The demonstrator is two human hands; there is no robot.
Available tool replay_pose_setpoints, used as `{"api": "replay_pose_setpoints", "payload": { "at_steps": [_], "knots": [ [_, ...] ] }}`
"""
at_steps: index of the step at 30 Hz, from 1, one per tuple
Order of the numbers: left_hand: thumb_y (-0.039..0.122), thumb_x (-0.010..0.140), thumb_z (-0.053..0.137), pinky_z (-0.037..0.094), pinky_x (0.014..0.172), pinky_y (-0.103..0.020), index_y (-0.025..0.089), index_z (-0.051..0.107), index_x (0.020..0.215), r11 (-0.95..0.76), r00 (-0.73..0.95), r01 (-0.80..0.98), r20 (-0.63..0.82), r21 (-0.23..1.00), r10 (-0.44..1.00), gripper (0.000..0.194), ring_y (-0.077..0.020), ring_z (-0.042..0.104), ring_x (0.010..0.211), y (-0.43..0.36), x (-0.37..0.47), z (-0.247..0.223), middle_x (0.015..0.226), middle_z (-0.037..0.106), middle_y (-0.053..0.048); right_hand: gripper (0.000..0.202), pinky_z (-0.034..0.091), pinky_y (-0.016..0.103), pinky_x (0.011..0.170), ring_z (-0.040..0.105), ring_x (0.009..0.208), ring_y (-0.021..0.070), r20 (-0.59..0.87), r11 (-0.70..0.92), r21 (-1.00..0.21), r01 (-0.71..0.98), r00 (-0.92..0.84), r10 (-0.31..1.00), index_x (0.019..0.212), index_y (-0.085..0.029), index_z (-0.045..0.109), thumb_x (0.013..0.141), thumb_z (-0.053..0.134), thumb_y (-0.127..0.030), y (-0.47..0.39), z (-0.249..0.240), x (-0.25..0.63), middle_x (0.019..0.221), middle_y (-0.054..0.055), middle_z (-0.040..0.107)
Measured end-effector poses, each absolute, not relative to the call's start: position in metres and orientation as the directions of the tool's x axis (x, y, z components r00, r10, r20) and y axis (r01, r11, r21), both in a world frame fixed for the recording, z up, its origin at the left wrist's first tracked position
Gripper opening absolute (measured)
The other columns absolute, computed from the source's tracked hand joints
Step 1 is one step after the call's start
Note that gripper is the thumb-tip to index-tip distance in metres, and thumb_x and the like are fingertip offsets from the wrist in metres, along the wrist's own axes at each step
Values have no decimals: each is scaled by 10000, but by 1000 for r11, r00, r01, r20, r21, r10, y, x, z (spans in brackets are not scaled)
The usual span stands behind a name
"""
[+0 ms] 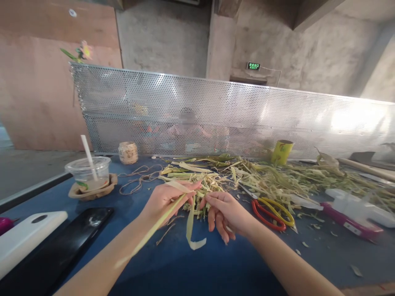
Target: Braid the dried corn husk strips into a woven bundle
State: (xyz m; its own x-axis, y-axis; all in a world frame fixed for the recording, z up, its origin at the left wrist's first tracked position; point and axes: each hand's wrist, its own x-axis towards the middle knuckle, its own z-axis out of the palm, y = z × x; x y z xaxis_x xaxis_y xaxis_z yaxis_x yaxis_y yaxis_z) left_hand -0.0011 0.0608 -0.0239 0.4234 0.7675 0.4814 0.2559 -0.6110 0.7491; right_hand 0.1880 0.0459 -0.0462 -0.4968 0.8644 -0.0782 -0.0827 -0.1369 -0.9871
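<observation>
My left hand [168, 199] is closed on long, flat, pale green plant strips [165, 216]. One strip runs back over my left forearm, and another loose strip [190, 230] hangs between the hands with its end curled on the table. My right hand [221, 211] is beside it, thumb and forefinger pinched together and the other fingers curled. Whatever sits in that pinch is too small to make out. Just beyond both hands lies a tangled heap of shredded plant fibre [212, 185], partly hidden by the fingers.
Scissors [271, 213] with red and yellow handles lie at right, near a purple-and-white tool [352, 222]. Stalks and leaves [277, 181] spread behind. At left are a plastic cup [89, 172], twine [140, 179] and a black phone [68, 246]. A perforated metal panel [197, 98] borders the table.
</observation>
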Motion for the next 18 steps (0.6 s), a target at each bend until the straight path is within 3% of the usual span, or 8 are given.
{"api": "replay_pose_setpoints", "payload": {
  "at_steps": [2,4,7,10,13,15,18],
  "knots": [
    [339,788,535,407,367,-213,219,734,673,-595,468,297,430,747,772,259,-116,557,465,62,-3,-22,836,705,-62,324,294,126,201,502,238,100,-105,-130,-991,-20,-482,870,838,-125,517,808,450,-441,46,-46,188,453,-2,614],
    [356,802,514,377,349,-211,220,726,685,-550,457,341,377,762,806,278,-95,516,389,64,-4,-22,801,713,-55,283,318,141,213,521,260,111,-99,-79,-995,63,-433,896,885,-132,508,827,421,-395,47,-48,187,461,-15,603],
    [372,798,521,353,322,-202,223,713,837,-463,388,347,325,815,862,246,-88,476,326,69,-2,-27,687,712,-48,295,342,151,242,521,274,97,63,132,-966,223,-292,954,1083,-188,451,831,439,-342,46,-54,185,539,-46,604],
    [382,806,509,379,304,-186,234,584,1147,-343,392,256,227,904,891,379,-150,607,470,75,2,-32,828,718,-77,437,376,164,302,482,262,64,253,338,-851,403,-250,935,1234,-277,347,820,488,-302,43,-58,185,611,-64,617],
    [395,805,510,416,299,-191,270,397,1319,-236,403,190,144,953,904,541,-201,663,578,78,4,-35,981,690,-108,491,404,190,402,527,346,82,407,523,-603,602,-332,851,1274,-297,334,816,504,-248,39,-58,185,653,-47,647],
    [405,803,512,430,299,-198,293,329,1355,-199,403,168,117,965,908,592,-197,661,549,78,4,-37,975,691,-107,449,401,200,452,591,477,117,503,646,-327,690,-452,737,1265,-284,381,831,474,-217,38,-59,184,728,-2,677],
    [408,807,510,436,303,-206,312,262,1380,-166,404,138,97,976,909,632,-162,628,475,76,6,-38,968,697,-97,333,379,201,465,607,566,135,534,731,39,682,-632,562,1162,-253,517,856,406,-180,37,-62,181,720,32,679]
  ]
}}
